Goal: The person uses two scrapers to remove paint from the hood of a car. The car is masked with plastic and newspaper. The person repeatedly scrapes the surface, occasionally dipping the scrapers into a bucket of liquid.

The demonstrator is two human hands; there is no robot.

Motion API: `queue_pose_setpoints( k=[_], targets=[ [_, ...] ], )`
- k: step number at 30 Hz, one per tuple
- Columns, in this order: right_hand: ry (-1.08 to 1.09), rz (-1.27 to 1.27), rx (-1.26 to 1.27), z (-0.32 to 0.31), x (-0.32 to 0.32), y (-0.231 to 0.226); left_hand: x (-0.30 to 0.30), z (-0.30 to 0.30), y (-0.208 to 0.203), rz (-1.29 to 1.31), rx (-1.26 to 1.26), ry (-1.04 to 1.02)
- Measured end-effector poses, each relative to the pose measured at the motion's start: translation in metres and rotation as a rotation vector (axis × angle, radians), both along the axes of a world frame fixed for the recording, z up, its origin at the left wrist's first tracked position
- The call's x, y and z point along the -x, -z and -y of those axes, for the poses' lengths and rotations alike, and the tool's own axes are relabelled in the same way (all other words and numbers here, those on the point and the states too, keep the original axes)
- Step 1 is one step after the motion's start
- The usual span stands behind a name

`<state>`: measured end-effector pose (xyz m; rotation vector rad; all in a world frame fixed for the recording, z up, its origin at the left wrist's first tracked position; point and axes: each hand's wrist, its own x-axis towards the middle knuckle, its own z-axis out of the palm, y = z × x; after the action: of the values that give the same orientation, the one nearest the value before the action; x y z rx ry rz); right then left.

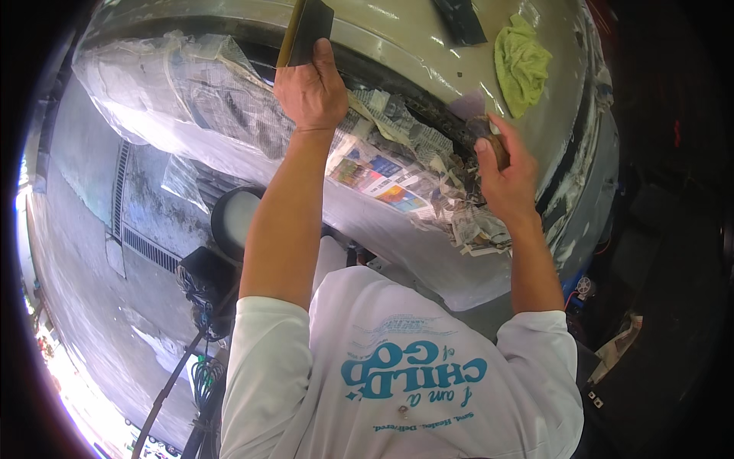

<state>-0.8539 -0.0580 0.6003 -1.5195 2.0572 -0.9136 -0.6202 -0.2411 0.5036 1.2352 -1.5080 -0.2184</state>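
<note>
Shirt (417, 306) is nearest; left of cloth (521, 65), left grip (312, 93) pinches dark plate (312, 32); right grip (508, 170), nearer cloth, pinches perhaps scraper (500, 151).

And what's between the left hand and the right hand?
Crumpled newspaper covers most of the stretch between left hand and right hand, in the head view.

Newspaper (222, 84) runs along the near edge of the body panel (397, 50), with a plate (312, 34) in the left hand (312, 93) over its middle and the right hand (508, 172) by its right end; a cloth (521, 65) lies toward the panel's right edge, beyond the right hand, a sheet (461, 21) farther back (a floor grating (149, 251) sits left of everything)
</note>
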Motion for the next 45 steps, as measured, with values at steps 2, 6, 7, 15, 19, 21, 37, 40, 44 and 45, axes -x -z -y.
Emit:
queue_pose_setpoints(
  k=[2,6,7,15,19,21,37,40,44,45],
  targets=[
    [-0.034,-0.063,0.059,-0.004,0.013,0.006,0.002,0.001,-0.001,-0.017,0.043,-0.003],
    [-0.15,-0.215,0.165,-0.012,0.028,0.025,0.002,-0.001,-0.006,0.013,0.035,-0.018],
    [-0.16,-0.259,0.177,-0.013,0.029,0.029,0.003,0.0,-0.006,0.015,0.09,-0.018],
    [-0.118,-0.199,0.088,0.017,0.002,0.024,0.004,0.004,-0.005,0.007,0.139,-0.003],
    [-0.116,-0.274,0.196,-0.005,0.015,0.04,-0.001,0.002,0.001,0.083,0.224,-0.055],
    [-0.121,-0.23,0.101,0.015,-0.003,0.029,0.007,0.01,0.002,0.016,0.286,-0.064],
    [-0.089,-0.068,-0.118,0.046,-0.033,0.005,0.002,0.009,0.0,0.064,0.251,-0.059],
    [-0.199,-0.106,0.012,0.038,-0.012,0.015,0.002,0.006,-0.002,0.052,0.238,-0.06],
    [-0.251,-0.134,0.161,0.052,-0.017,0.025,0.004,0.009,0.001,0.067,0.248,-0.066],
    [-0.235,-0.101,0.101,0.053,-0.021,0.021,0.003,0.009,0.003,0.084,0.241,-0.065]
  ],
)
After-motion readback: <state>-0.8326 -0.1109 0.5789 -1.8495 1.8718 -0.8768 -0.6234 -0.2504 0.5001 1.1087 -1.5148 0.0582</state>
